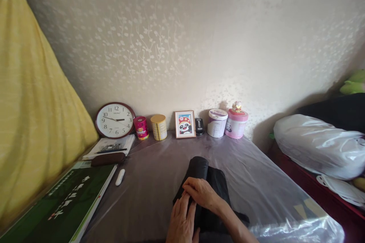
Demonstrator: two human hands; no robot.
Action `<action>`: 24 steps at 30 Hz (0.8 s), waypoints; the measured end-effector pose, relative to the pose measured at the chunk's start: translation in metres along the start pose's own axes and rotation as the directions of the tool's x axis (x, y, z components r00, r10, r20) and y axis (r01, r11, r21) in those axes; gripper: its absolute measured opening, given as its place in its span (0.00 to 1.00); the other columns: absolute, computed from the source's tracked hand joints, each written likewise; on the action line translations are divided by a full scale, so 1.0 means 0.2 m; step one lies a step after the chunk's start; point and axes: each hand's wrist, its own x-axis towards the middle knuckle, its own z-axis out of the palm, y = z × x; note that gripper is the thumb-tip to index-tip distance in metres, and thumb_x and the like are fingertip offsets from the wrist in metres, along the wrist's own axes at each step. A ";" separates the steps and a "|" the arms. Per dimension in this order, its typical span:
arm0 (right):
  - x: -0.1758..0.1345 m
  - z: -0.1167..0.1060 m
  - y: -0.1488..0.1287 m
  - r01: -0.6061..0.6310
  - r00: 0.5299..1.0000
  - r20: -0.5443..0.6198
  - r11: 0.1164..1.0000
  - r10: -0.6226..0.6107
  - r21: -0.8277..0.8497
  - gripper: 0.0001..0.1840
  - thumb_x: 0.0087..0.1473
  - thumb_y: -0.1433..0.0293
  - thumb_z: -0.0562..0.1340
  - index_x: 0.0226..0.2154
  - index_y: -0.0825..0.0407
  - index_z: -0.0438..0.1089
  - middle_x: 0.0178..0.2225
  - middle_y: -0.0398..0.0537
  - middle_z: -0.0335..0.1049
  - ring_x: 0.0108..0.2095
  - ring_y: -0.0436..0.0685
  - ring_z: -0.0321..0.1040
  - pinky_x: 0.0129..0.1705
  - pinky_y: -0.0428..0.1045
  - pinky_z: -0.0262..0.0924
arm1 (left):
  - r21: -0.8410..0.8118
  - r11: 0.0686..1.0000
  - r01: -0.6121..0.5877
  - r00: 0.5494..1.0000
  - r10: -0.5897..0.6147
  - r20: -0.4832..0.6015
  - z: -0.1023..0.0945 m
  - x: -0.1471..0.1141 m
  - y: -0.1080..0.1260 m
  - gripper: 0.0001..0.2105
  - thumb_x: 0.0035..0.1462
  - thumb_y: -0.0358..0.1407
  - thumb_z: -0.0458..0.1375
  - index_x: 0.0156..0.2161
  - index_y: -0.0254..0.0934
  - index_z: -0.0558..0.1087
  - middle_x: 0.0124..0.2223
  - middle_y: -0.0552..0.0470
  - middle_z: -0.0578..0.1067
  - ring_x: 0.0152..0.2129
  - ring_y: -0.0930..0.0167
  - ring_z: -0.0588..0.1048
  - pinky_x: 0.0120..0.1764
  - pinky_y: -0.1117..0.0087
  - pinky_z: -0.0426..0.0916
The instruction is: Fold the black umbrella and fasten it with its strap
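Observation:
A black folded piece of fabric [218, 184] lies on the table in front of me, with a thicker, rounded fold along its left part. My left hand [182, 216] rests on its near left part, the fingers stretched out and pointing away from me. Coming in from the right, my right hand [201, 191] lies across the fabric, its fingers reaching over the left fingertips and slightly bent. Both palms face down and press on the fabric. What is under the hands is hidden.
A plastic-covered table [148, 193] stands against the wall. Along its back are a clock [115, 120], a pink can [141, 128], a yellow-lidded can [159, 127], a panda picture frame [185, 124] and tubs [217, 123]. A green book [65, 201] and a white stick-like object [120, 177] lie left.

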 end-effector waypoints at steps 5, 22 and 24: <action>-0.07 -0.01 0.03 0.140 0.984 -0.104 0.989 -0.143 -0.036 0.14 0.59 0.68 0.51 0.37 0.48 0.71 0.34 0.42 0.75 0.35 0.51 0.68 0.38 0.44 0.59 | -0.054 0.984 0.168 0.985 -0.166 0.042 0.01 0.00 0.04 0.36 0.35 0.23 0.54 0.56 0.39 0.60 0.58 0.44 0.63 0.53 0.59 0.64 0.53 0.58 0.64; 0.24 -0.05 0.38 0.139 0.968 -0.156 0.940 -0.195 -0.312 0.18 0.62 0.70 0.47 0.38 0.47 0.72 0.43 0.43 0.73 0.53 0.54 0.58 0.59 0.56 0.39 | -0.139 0.974 0.178 0.982 -0.166 0.094 0.09 -0.01 0.01 0.38 0.40 0.16 0.43 0.61 0.33 0.50 0.63 0.41 0.52 0.60 0.66 0.52 0.57 0.60 0.59; 0.28 -0.07 0.41 0.081 0.974 -0.178 0.949 -0.140 -0.305 0.19 0.62 0.69 0.46 0.39 0.48 0.71 0.44 0.44 0.72 0.51 0.54 0.60 0.56 0.53 0.46 | -0.172 0.969 0.176 0.983 -0.165 0.080 0.10 -0.01 0.01 0.40 0.40 0.16 0.43 0.62 0.35 0.46 0.63 0.42 0.51 0.60 0.66 0.52 0.57 0.60 0.59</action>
